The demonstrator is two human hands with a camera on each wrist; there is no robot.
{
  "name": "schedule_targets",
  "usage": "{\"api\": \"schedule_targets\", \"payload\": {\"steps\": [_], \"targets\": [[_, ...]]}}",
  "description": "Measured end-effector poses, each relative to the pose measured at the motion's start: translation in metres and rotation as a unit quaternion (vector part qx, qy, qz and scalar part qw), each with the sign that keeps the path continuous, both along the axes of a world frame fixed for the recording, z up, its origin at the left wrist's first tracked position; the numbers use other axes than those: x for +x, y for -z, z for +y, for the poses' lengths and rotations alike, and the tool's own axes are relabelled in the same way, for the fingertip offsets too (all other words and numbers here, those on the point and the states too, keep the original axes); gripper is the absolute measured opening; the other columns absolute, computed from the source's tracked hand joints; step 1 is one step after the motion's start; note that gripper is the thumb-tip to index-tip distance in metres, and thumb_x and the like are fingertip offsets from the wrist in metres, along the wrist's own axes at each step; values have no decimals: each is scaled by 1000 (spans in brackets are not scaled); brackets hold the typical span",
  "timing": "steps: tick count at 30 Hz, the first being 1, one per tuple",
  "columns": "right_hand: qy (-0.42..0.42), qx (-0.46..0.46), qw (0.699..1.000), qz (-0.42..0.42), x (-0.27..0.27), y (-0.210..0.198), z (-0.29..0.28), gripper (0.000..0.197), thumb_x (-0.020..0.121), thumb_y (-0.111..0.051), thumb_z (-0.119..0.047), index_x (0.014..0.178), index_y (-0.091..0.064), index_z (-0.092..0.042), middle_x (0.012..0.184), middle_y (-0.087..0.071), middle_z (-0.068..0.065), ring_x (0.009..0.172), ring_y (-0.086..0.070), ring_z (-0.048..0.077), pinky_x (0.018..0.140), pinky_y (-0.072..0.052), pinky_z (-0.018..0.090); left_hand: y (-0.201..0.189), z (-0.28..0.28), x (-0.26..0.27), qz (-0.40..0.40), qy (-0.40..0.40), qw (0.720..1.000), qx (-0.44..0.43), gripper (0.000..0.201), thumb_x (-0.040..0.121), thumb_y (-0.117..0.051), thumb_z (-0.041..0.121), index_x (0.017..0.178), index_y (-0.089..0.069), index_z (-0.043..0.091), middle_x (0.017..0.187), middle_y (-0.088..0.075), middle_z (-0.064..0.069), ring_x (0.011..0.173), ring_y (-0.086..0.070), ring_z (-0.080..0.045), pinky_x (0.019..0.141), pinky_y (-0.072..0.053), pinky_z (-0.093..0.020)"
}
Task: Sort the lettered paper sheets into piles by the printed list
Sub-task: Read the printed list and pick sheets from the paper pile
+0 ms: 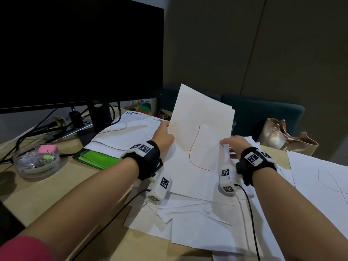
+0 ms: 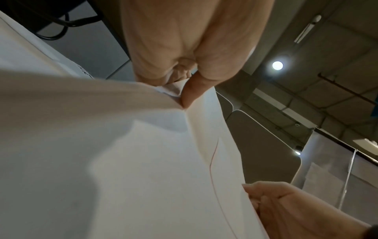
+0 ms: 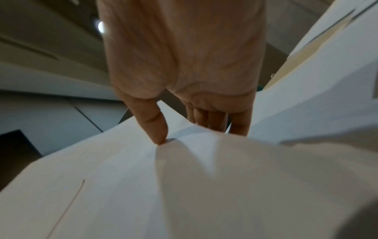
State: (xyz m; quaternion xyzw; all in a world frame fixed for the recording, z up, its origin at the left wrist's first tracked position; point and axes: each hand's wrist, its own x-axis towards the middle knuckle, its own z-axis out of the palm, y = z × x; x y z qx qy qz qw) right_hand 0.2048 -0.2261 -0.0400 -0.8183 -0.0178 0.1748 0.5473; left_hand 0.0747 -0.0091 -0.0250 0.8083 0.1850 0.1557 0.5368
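Both hands hold white paper sheet w/ red curved line (image 1: 199, 136), tilted up over loose white sheet heap (image 1: 197, 219). Left hand (image 1: 163, 135) pinches left edge; right hand (image 1: 234, 144) pinches right edge. Advice: read letter first, check printed list (image 1: 130, 132), keep grip light, avoid creasing.

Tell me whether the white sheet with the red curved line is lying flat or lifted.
Lifted. The white sheet with the red curved line tilts up off the desk papers, the left hand and right hand pinching its side edges.
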Motion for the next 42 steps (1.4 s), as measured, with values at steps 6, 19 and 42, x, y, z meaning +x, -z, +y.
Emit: {"api": "schedule_targets", "payload": {"steps": [6,19,42], "targets": [[5,125,986,-110,-7,-26,3,26,80,-58,8,104,-62,0,104,-66,17,86,-61,28,76,-50,38,-21,-4,5,-51,-47,997,13,36,91,-42,-2,124,-42,11,107,-57,-6,100,-56,-24,82,-46,-30],[34,225,938,-263,-24,-54,14,27,80,-59,3,94,-55,-20,101,-65,7,98,-64,28,87,-54,42,-30,-23,0,-195,-138,970,50,26,95,-42,5,119,-36,6,108,-55,-8,90,-57,-24,75,-46,-30],[-63,-176,982,-20,-6,-12,-21,12,94,-47,-7,105,-51,-8,97,-61,12,67,-60,19,56,-50,24,13,-10,-12,240,-10,952,188,40,91,-49,3,128,-43,-10,126,-55,-25,114,-56,-37,87,-47,-35]]}}
